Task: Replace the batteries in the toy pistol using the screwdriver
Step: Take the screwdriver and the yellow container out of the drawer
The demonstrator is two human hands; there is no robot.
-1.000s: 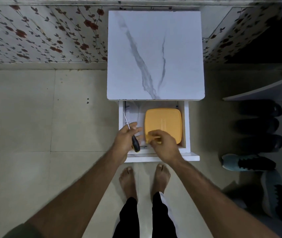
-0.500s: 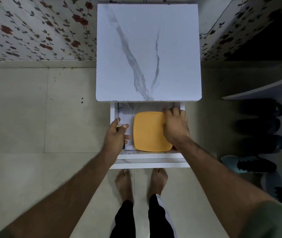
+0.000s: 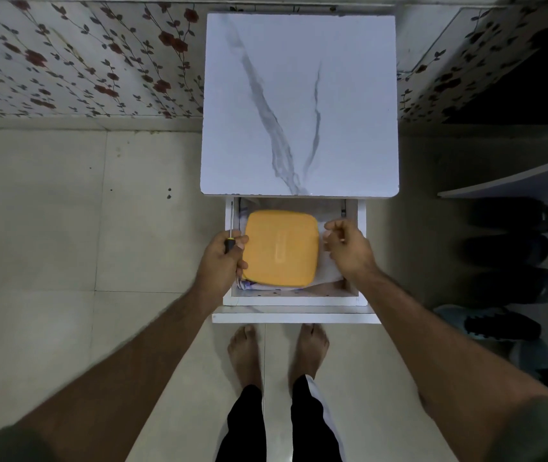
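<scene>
An orange plastic box (image 3: pixel 281 249) with its lid on lies in the open drawer (image 3: pixel 294 296) of a small white table. My left hand (image 3: pixel 221 260) is at the box's left edge and grips a screwdriver (image 3: pixel 230 233), its thin shaft pointing away from me along the drawer's left wall. My right hand (image 3: pixel 347 248) hovers at the box's right side with fingers loosely curled and nothing in them. No toy pistol or batteries are visible.
The table's marble-patterned top (image 3: pixel 299 101) stands against a flowered wall. White paper (image 3: pixel 327 271) lines the drawer under the box. Several shoes (image 3: pixel 506 288) sit on the floor at the right. My bare feet (image 3: pixel 277 351) stand just before the drawer front.
My right hand has come off the box's far right corner and now hangs beside it. My left hand has kept the screwdriver and turned so the shaft points away.
</scene>
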